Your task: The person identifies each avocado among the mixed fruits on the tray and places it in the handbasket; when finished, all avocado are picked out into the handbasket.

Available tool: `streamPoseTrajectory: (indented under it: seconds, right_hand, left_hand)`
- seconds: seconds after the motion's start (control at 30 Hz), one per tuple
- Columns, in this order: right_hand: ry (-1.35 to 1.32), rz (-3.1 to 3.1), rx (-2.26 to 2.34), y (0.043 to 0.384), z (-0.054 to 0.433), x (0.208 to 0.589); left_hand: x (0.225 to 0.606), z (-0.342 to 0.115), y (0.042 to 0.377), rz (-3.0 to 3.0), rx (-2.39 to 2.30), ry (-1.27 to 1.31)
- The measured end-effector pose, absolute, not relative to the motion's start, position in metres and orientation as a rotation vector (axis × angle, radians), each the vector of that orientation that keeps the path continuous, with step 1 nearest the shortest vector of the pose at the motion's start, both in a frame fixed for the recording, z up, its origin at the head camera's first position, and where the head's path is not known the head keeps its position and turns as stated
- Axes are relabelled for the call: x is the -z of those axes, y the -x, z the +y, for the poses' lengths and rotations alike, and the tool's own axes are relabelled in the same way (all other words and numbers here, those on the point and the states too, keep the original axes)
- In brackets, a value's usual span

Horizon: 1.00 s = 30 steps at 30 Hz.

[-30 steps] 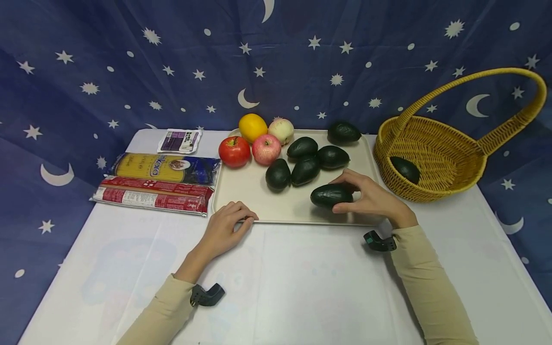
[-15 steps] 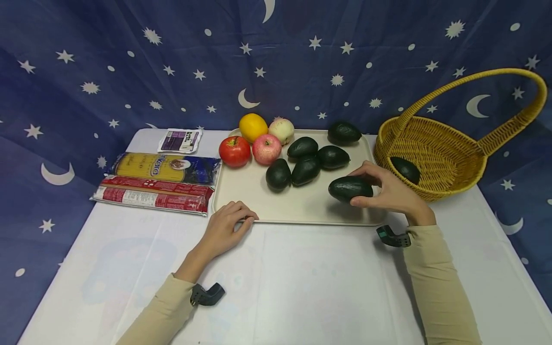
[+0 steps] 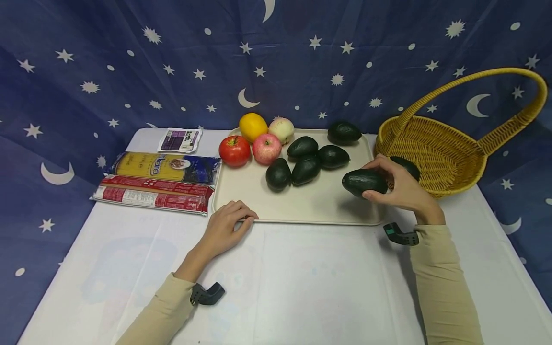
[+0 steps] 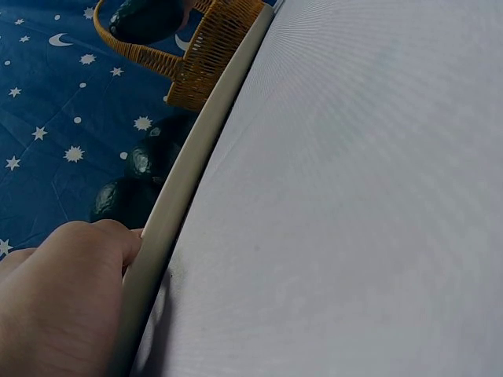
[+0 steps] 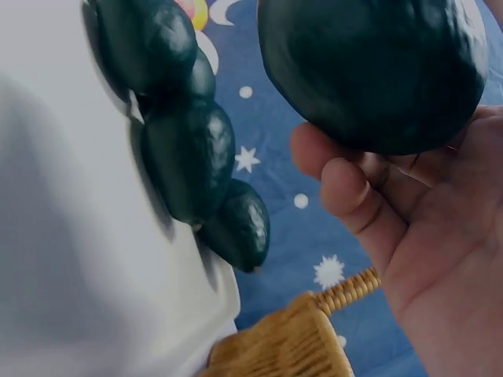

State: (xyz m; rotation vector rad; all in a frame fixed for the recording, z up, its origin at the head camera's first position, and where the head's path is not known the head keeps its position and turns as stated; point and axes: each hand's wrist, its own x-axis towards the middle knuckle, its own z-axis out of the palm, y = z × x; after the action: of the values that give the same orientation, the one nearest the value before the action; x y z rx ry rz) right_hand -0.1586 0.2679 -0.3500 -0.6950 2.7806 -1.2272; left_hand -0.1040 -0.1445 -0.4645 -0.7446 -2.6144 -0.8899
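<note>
My right hand [image 3: 403, 189] grips a dark green avocado [image 3: 364, 182] above the right part of the cream tray [image 3: 280, 211]. Its fingers and thumb curl round one end, and the avocado [image 5: 369, 71] looms large in the right wrist view. Just beyond that hand another avocado [image 3: 407, 166] lies inside the yellow wicker basket [image 3: 448, 158], partly covered by the fingers. Several more avocados [image 3: 305, 169] lie towards the back of the tray. My left hand [image 3: 228, 227] rests at the tray's front left edge, fingers loosely bent; its fingertips are partly hidden in the left wrist view [image 4: 71, 290].
A tomato [image 3: 235, 151], a pink apple [image 3: 266, 149], a yellow fruit [image 3: 252, 127] and a pale round fruit [image 3: 281, 130] sit at the tray's back left. Left of it lie pasta packets [image 3: 166, 167] and a small purple-labelled pack [image 3: 179, 141]. The basket's tall handle [image 3: 483, 74] arches up.
My right hand has carried the avocado rightwards and slightly up, closer to the basket. The left hand has stayed in place.
</note>
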Motion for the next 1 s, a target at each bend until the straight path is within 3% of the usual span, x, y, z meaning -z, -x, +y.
streamPoseTrajectory:
  seconds: [0.5,1.0]
  right_hand:
    - [0.376,2.854,1.234,0.158,0.302,0.348]
    - [0.217,2.913,1.121,0.160,0.319,0.348]
  left_hand:
    - [0.464,-0.144,0.103,-2.623,0.893,0.741]
    - [0.465,-0.144,0.104,-2.603,0.895,0.747]
